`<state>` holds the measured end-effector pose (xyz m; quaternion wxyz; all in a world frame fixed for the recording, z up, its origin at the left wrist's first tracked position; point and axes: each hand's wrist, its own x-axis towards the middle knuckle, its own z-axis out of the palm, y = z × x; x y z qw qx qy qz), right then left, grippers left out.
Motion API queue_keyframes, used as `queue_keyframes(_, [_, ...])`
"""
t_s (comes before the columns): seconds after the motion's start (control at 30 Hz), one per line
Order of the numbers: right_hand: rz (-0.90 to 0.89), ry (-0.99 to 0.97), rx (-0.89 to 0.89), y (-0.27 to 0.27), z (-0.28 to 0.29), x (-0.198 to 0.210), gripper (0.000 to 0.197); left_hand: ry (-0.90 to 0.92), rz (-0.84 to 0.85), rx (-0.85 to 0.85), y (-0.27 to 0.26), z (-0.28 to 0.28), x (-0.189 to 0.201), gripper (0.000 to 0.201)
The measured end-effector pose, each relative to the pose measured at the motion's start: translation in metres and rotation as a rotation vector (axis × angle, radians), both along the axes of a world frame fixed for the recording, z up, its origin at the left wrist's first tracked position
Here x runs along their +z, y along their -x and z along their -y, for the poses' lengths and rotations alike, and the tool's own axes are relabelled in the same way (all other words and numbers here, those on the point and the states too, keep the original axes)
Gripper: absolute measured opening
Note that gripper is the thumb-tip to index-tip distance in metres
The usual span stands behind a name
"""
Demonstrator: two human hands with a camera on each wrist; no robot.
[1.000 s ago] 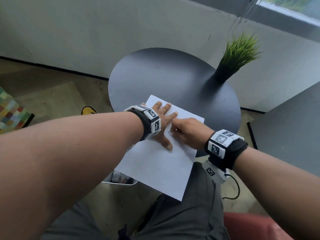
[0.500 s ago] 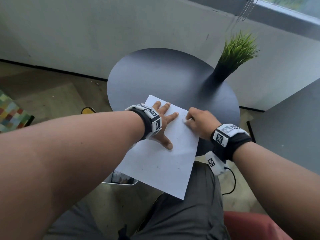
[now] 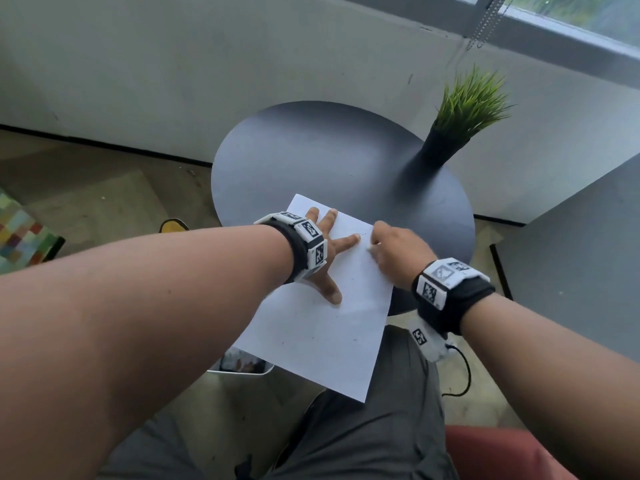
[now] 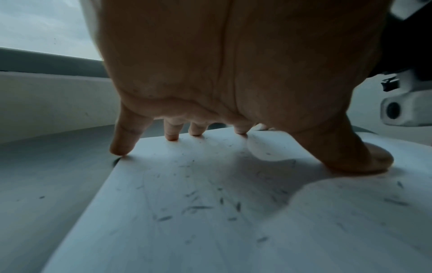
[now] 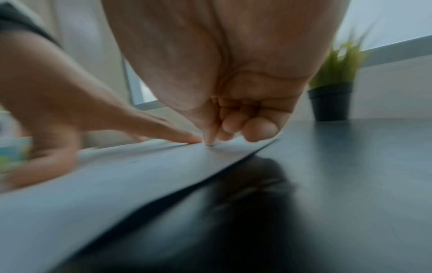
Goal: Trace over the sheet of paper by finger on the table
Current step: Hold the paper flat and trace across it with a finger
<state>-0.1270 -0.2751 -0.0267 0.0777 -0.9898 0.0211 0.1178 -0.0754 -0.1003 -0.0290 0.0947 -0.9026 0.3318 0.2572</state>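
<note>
Sheet of paper (image 3: 318,327) sits on the round dark worktop (image 3: 311,150), near end hanging off the edge. Left hand (image 3: 325,247) is spread flat pinning it; right hand (image 3: 398,247) is curled, one fingertip (image 5: 208,140) touching the paper.

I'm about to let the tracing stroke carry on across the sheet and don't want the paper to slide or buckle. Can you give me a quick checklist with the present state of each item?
1. Left hand pins the sheet of paper, fingers spread flat: ok.
2. Right hand has one fingertip down on the sheet, other fingers curled in: ok.
3. Sheet fully supported by the round table: not ok, its near end overhangs the edge toward the lap.
4. Tracing fingertip clear of the left index finger: not ok, they nearly meet in the right wrist view.
5. Potted plant clear of the sheet: ok.
6. Sheet flat under the right hand: cannot tell, view blurred.
</note>
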Motion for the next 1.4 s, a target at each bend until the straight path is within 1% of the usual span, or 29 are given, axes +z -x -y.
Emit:
queue_keyframes(0.07, [-0.014, -0.089, 0.206, 0.015, -0.021, 0.001, 0.014, 0.003, -0.007, -0.003, -0.002, 0.000, -0.002, 0.129])
queue_keyframes(0.1, [-0.056, -0.125, 0.314, 0.024, -0.027, 0.002, 0.010, -0.003, -0.015, -0.005, -0.003, 0.000, -0.002, 0.130])
queue_keyframes(0.13, [-0.102, -0.121, 0.386, 0.029, -0.027, 0.003, 0.006, -0.012, -0.019, -0.008, -0.004, 0.001, -0.002, 0.131])
queue_keyframes(0.17, [-0.114, -0.105, 0.419, 0.028, -0.021, 0.003, 0.005, -0.018, -0.020, -0.011, -0.004, 0.001, -0.001, 0.131])
queue_keyframes(0.2, [-0.093, -0.085, 0.384, 0.023, -0.011, 0.002, 0.006, -0.017, -0.017, -0.010, -0.003, 0.002, -0.002, 0.131])
queue_keyframes(0.3, [0.002, 0.002, 0.040, 0.004, 0.017, 0.004, 0.012, -0.017, -0.002, 0.001, -0.003, 0.002, -0.004, 0.131])
queue_keyframes(0.33, [0.016, 0.054, 0.002, 0.002, 0.018, 0.003, 0.013, -0.022, 0.002, 0.000, -0.003, 0.002, -0.004, 0.132])
queue_keyframes(0.37, [0.033, 0.087, 0.042, 0.004, 0.014, 0.001, 0.013, -0.031, 0.003, -0.005, -0.004, 0.003, -0.004, 0.133])
queue_keyframes(0.43, [0.014, 0.044, 0.207, 0.015, -0.005, 0.002, 0.013, -0.044, 0.001, -0.019, -0.008, 0.003, -0.003, 0.135])
queue_keyframes(0.5, [-0.076, -0.035, 0.406, 0.032, -0.020, 0.006, 0.011, -0.059, 0.002, -0.038, -0.010, 0.003, -0.002, 0.136])
queue_keyframes(0.53, [-0.126, -0.052, 0.453, 0.036, -0.021, 0.008, 0.008, -0.066, 0.001, -0.043, -0.011, 0.003, -0.001, 0.137])
queue_keyframes(0.57, [-0.139, -0.055, 0.458, 0.035, -0.016, 0.009, 0.007, -0.069, -0.002, -0.043, -0.011, 0.003, -0.001, 0.137])
queue_keyframes(0.6, [-0.124, -0.053, 0.405, 0.030, -0.007, 0.008, 0.008, -0.067, -0.003, -0.040, -0.011, 0.004, -0.002, 0.137])
queue_keyframes(0.7, [-0.044, -0.030, 0.073, 0.011, 0.016, 0.007, 0.014, -0.072, 0.003, -0.034, -0.010, 0.006, -0.001, 0.136])
queue_keyframes(0.73, [-0.041, 0.002, 0.018, 0.008, 0.014, 0.005, 0.015, -0.077, 0.001, -0.033, -0.010, 0.006, -0.001, 0.136])
queue_keyframes(0.8, [-0.027, 0.036, 0.073, 0.014, -0.002, 0.003, 0.013, -0.072, -0.001, -0.037, -0.011, 0.007, -0.002, 0.136])
queue_keyframes(0.9, [-0.088, -0.085, 0.370, 0.037, -0.032, 0.003, 0.009, -0.084, 0.003, -0.047, -0.012, 0.005, -0.002, 0.138])
queue_keyframes(0.93, [-0.115, -0.111, 0.427, 0.040, -0.031, 0.005, 0.009, -0.087, 0.005, -0.051, -0.012, 0.005, -0.001, 0.138])
queue_keyframes(0.97, [-0.120, -0.112, 0.426, 0.038, -0.024, 0.005, 0.009, -0.085, 0.003, -0.051, -0.012, 0.005, -0.002, 0.138])
queue_keyframes(1.0, [-0.104, -0.096, 0.361, 0.032, -0.013, 0.005, 0.010, -0.081, 0.001, -0.047, -0.011, 0.006, -0.002, 0.137])
queue_keyframes(1.1, [-0.041, -0.024, -0.007, 0.010, 0.015, 0.008, 0.016, -0.076, 0.001, -0.033, -0.011, 0.005, -0.003, 0.136])
queue_keyframes(1.13, [-0.043, 0.012, -0.058, 0.008, 0.014, 0.008, 0.017, -0.078, 0.003, -0.033, -0.011, 0.005, -0.003, 0.137])
queue_keyframes(1.17, [-0.040, 0.034, -0.034, 0.009, 0.008, 0.006, 0.017, -0.077, 0.006, -0.037, -0.011, 0.005, -0.003, 0.136])
queue_keyframes(1.2, [-0.041, 0.025, 0.040, 0.015, -0.002, 0.004, 0.016, -0.072, 0.006, -0.041, -0.012, 0.005, -0.003, 0.136])
queue_keyframes(1.27, [-0.079, -0.071, 0.287, 0.035, -0.025, 0.003, 0.011, -0.073, 0.005, -0.047, -0.013, 0.005, -0.003, 0.137])
queue_keyframes(1.3, [-0.124, -0.123, 0.377, 0.043, -0.027, 0.003, 0.008, -0.079, 0.005, -0.050, -0.012, 0.004, -0.003, 0.137])
queue_keyframes(1.33, [-0.153, -0.143, 0.411, 0.045, -0.024, 0.006, 0.008, -0.082, 0.005, -0.052, -0.012, 0.004, -0.003, 0.137])
queue_keyframes(1.37, [-0.153, -0.131, 0.380, 0.040, -0.015, 0.007, 0.010, -0.082, 0.004, -0.050, -0.012, 0.004, -0.003, 0.136])
queue_keyframes(1.4, [-0.130, -0.108, 0.292, 0.034, -0.005, 0.007, 0.011, -0.081, 0.006, -0.047, -0.011, 0.004, -0.004, 0.136])
